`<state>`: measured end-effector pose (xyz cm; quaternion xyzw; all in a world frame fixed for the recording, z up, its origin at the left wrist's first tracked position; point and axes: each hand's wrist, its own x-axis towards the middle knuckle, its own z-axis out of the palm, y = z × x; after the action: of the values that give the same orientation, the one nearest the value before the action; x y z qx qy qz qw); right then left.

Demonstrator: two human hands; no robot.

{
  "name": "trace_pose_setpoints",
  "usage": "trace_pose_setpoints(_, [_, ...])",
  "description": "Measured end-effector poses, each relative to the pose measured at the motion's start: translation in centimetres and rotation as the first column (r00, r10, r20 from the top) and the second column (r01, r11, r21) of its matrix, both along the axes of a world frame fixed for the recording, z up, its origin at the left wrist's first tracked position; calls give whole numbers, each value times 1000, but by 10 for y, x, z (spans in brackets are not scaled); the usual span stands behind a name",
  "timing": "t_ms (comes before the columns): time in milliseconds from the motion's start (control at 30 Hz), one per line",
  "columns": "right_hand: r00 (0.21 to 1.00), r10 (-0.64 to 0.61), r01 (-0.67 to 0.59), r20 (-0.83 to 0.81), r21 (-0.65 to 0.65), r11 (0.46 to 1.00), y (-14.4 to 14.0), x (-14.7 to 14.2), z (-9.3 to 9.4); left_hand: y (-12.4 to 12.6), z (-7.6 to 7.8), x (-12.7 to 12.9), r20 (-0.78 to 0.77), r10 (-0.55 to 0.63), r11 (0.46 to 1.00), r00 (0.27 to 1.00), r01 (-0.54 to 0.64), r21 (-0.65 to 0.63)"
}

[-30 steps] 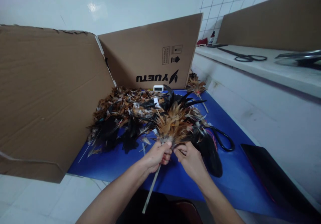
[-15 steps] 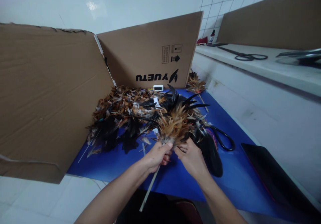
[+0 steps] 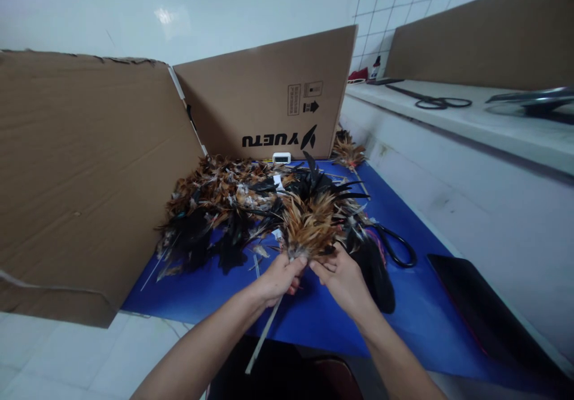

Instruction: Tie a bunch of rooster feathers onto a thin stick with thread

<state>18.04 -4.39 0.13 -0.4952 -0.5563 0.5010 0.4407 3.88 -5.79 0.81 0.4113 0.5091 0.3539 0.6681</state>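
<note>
A feather duster, with brown and black feathers bunched around a thin pale stick, points away from me above the blue tabletop. My left hand is closed around the stick just under the feathers, thumb on top. The stick's bare lower end sticks out below that hand, towards me. On the other side, my right hand is pinched at the base of the bunch, close to the left thumb. Whatever lies between its fingertips is hidden or too small to name.
Loose brown and black feathers pile up behind and left. Cardboard panels wall the blue table. To the right are black-handled scissors and a black flat object. More scissors lie on the ledge.
My right fingertips have shifted slightly left towards the left thumb. The left hand keeps its grip on the duster, and the view has shifted a little.
</note>
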Motion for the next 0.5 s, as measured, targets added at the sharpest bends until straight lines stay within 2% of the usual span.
trace_pose_setpoints(133, [1000,-15,13,-26,-88,996,-1,9,3,2,2,-4,2,-27,998,1000,27,48])
trace_pose_setpoints(300, [999,36,-35,36,-49,998,-2,29,3,6,6,-11,-25,-13,1000,1000,13,25])
trace_pose_setpoints(400, [977,99,-99,187,-9,995,-5,43,6,9,8,-14,-88,-20,999,996,22,24])
trace_pose_setpoints(500, [876,79,-140,477,94,986,-12,56,16,11,6,-17,-186,-13,997,982,26,67])
